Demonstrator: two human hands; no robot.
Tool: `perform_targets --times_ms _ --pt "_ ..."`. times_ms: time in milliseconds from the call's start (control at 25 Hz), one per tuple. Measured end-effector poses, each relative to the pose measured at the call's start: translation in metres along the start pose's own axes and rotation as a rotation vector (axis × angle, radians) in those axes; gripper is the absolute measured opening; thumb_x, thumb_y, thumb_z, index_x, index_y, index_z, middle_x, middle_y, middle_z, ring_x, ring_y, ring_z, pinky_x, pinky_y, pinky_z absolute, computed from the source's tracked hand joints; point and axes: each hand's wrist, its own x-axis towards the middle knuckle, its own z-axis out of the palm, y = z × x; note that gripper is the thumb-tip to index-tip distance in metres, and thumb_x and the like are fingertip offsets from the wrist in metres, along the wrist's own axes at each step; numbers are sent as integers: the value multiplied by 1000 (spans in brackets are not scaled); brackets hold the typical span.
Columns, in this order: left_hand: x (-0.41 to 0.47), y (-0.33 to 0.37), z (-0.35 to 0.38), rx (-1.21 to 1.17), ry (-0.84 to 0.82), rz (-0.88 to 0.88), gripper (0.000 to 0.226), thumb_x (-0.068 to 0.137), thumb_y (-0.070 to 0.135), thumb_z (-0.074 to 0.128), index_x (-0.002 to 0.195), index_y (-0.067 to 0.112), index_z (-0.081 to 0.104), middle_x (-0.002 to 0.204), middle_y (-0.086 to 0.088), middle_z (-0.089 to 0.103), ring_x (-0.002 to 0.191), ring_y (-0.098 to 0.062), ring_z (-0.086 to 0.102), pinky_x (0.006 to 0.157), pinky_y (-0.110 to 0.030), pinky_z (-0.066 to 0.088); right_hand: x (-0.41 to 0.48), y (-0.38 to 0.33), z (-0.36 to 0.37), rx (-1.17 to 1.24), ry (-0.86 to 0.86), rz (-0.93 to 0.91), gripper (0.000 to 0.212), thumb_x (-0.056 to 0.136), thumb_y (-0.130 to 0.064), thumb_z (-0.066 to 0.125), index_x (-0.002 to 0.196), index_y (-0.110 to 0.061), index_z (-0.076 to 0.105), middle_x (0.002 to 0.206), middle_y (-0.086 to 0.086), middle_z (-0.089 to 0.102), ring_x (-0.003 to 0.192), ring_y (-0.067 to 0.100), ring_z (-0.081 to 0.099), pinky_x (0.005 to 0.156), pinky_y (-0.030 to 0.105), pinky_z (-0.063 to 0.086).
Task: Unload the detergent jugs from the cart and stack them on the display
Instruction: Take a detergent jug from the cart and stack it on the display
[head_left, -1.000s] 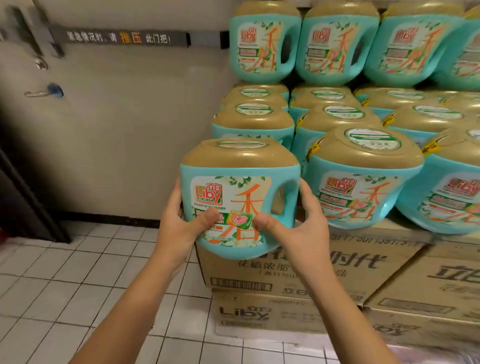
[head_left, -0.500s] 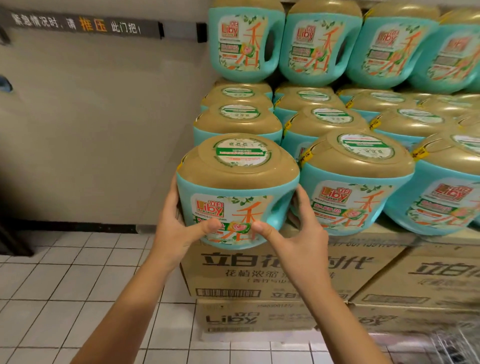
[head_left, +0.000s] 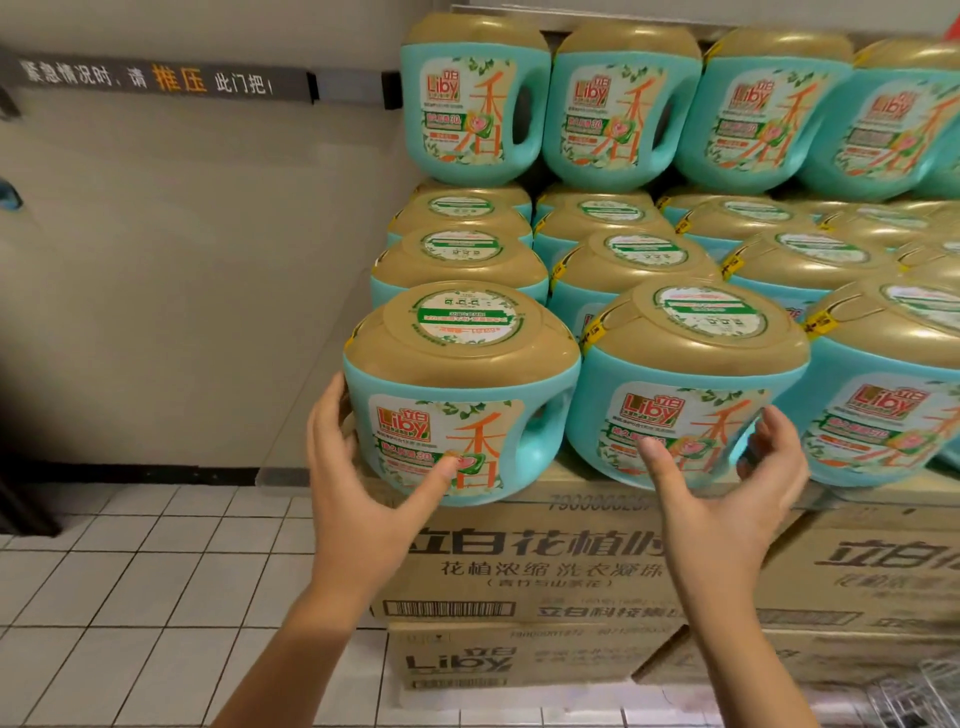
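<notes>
A teal plastic detergent jug (head_left: 460, 395) with a gold domed lid stands upright on the front left corner of the brown cardboard carton (head_left: 545, 561). Its label reads "Liby", "立白" and a large orange "香". The left hand (head_left: 358, 478) lies open against it, fingers fairly straight up its left side and thumb on the label. The right hand (head_left: 727, 499) is loosely spread and holds nothing, hovering before the neighbouring teal jug (head_left: 685, 384) on the same carton. More matching jugs (head_left: 613, 104) are stacked behind and above. The carton is printed "花植浓缩 洗衣凝珠"; the lower box (head_left: 467, 660) beneath it reads "Liby". A black wall strip (head_left: 150, 78) up to the carton's left reads "紧急情况时,请推压此门把!".
</notes>
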Motion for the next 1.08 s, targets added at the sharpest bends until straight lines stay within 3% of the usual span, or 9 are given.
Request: perform_targets --times_ms 80,240,400,480,600,720,800,920,1080 --pt "-3 2 8 23 37 -14 105 57 54 82 144 44 25 136 36 33 131 4 40 93 -4 42 9 5 -1 62 -64 102 97 61 -49 75 142 -16 34 140 -1 42 130 17 42 110 37 36" --pt "4 1 11 22 73 -61 111 52 56 84 147 41 27 140 29 37 133 -2 43 100 -29 47 17 15 -1 108 -107 130 93 63 -39 83 141 -19 36 137 1 50 127 13 48 107 35 41" --pt "7 0 13 9 80 -78 114 52 53 86 148 34 27 144 22 40 131 0 45 101 -34 49 17 16 -1 93 -78 137 89 64 -33 86 138 -20 39 134 0 52 123 11 50 99 24 40" --pt "6 1 15 -12 88 -83 114 53 50 89 148 29 29 141 26 41 130 3 45 99 -29 49 17 15 -1 91 -72 135 90 63 -32 86 139 -18 39 135 0 53 123 11 50 97 21 39" --pt "5 2 18 -54 110 -62 101 52 44 87 137 27 35 132 31 43 123 14 46 92 -7 45 16 13 1 67 -75 136 93 63 -36 86 140 -17 37 136 2 51 125 15 49 100 27 41" --pt "3 4 18 -31 139 -89 101 49 44 87 135 30 35 134 18 46 121 13 48 89 -4 44 14 8 0 42 -103 120 99 59 -49 80 141 -16 35 137 3 50 126 18 47 103 36 42" --pt "3 7 16 83 154 -104 101 50 49 86 136 27 37 136 11 45 120 14 44 89 0 40 15 8 -2 25 -137 117 98 61 -48 81 141 -15 34 137 3 49 127 19 46 104 37 42" --pt "-9 12 15 196 192 -78 86 58 50 82 130 26 41 125 16 42 113 22 40 86 4 36 13 10 -12 -29 -162 99 86 72 -36 80 141 -14 35 136 2 46 130 21 39 105 35 36" --pt "-42 14 9 94 100 -136 40 83 22 72 114 33 50 115 12 58 104 5 57 88 -15 45 -15 17 -42 -117 -83 33 45 86 -19 71 125 -8 51 125 9 53 118 19 45 99 23 32"
